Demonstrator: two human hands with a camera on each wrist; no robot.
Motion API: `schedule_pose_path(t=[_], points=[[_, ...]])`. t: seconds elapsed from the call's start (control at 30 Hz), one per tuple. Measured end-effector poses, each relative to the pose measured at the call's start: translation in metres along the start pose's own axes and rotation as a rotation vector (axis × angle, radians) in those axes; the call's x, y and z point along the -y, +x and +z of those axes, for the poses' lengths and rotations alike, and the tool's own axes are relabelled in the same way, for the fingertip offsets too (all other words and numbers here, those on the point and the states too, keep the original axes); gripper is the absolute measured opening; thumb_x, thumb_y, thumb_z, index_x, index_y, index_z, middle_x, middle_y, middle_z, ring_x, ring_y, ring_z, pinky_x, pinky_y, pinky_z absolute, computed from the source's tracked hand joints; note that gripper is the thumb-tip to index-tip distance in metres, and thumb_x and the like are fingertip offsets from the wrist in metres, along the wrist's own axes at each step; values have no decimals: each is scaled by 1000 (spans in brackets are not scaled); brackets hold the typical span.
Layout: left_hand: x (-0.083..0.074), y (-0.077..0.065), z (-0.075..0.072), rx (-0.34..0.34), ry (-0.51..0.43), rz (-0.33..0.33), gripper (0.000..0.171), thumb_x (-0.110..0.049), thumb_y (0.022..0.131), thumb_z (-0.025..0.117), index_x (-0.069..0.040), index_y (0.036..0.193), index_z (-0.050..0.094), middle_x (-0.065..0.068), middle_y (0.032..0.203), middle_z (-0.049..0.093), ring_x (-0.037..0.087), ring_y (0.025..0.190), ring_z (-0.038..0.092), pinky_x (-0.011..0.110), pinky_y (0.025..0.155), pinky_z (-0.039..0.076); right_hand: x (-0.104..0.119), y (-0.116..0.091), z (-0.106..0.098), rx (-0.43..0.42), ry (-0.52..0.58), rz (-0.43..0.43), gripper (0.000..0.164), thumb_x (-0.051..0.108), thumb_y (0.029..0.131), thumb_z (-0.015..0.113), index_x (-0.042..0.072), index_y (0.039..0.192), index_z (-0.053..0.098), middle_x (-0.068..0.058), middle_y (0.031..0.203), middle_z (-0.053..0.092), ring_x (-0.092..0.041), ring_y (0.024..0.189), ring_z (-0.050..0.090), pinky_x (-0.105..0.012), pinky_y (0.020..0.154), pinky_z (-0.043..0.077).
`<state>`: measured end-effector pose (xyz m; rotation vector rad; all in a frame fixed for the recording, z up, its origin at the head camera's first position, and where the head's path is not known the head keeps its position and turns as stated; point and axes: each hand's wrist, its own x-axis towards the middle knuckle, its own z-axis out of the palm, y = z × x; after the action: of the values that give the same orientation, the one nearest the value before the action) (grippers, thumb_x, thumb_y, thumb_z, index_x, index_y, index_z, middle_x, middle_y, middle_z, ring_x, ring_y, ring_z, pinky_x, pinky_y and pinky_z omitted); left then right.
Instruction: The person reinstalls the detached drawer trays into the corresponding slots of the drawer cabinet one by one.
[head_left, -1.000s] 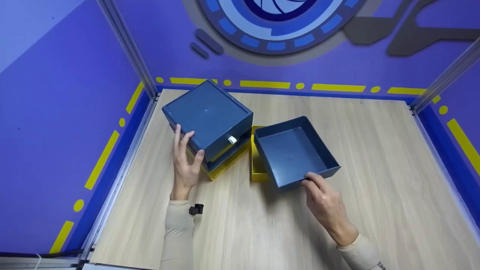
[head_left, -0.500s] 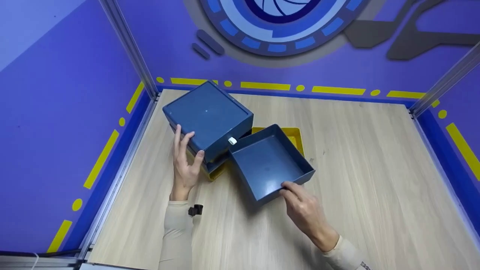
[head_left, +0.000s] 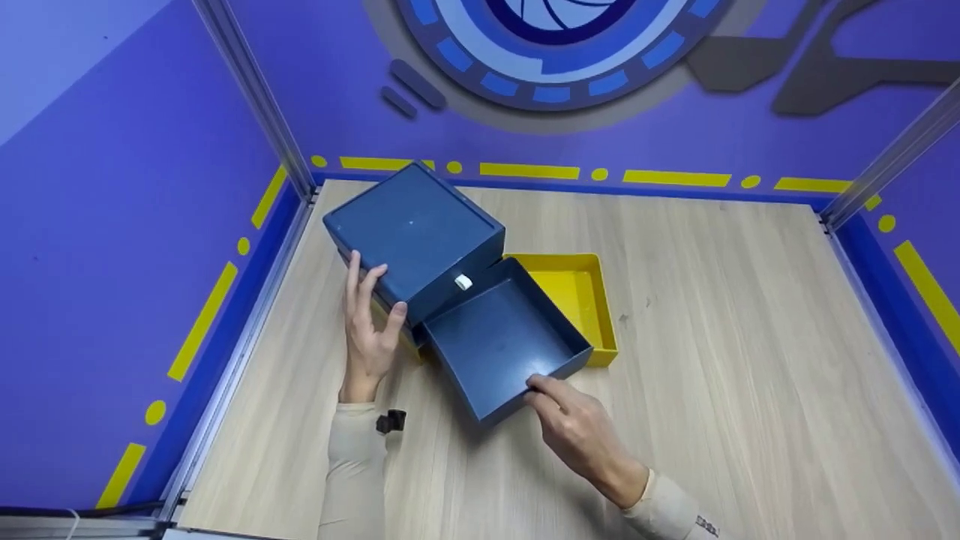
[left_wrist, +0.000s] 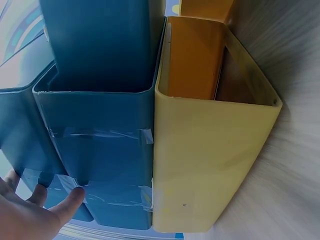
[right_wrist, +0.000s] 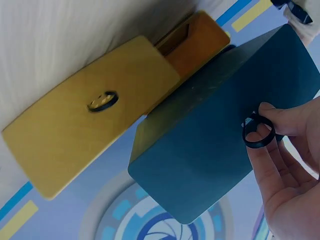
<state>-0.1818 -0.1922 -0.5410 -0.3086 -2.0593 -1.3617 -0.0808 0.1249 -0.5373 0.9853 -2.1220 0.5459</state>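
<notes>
A small drawer cabinet (head_left: 412, 232) of two blue tiers over a yellow tier (left_wrist: 210, 165) stands on the table, turned at an angle. Against the side of its top tier rests my left hand (head_left: 367, 330), fingers spread. My right hand (head_left: 581, 435) holds a vacant blue drawer (head_left: 502, 341) at its front, where thumb and fingers pinch a black ring pull (right_wrist: 259, 145) in the right wrist view. This drawer is raised and tilted, its rear edge close to the middle tier's opening; whether it has entered is unclear. Partly beneath it lies a yellow drawer (head_left: 581, 292).
A white pull tab (head_left: 463, 282) marks the front of the top tier. The yellow drawer has its own black ring (right_wrist: 103, 101). Wood-grain tabletop (head_left: 750, 360) extends to the right. Purple panels (head_left: 525, 139) wall in the back and sides.
My right hand has carried the blue drawer left and towards me, up to the cabinet's front, uncovering more of the yellow drawer. My left hand stays on the cabinet.
</notes>
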Motion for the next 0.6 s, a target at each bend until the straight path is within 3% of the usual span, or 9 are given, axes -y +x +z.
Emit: schedule_pose_path(t=[0.23, 0.6], points=[[-1, -1, 0, 2, -3, -3, 57, -28, 95, 69, -10, 148, 58, 21, 176, 24, 44, 163, 22, 74, 126, 16, 8, 0, 3, 3, 31, -14, 40, 2, 111, 41, 2, 89, 75, -10, 105, 76, -21, 91, 76, -31, 80, 64], [-1, -1, 0, 1, -9, 1, 57, -32, 97, 69, -11, 149, 58, 21, 176, 24, 43, 163, 21, 73, 126, 16, 8, 0, 13, 16, 17, -8, 40, 2, 111, 41, 4, 88, 73, -9, 104, 75, -20, 89, 74, -30, 79, 63]])
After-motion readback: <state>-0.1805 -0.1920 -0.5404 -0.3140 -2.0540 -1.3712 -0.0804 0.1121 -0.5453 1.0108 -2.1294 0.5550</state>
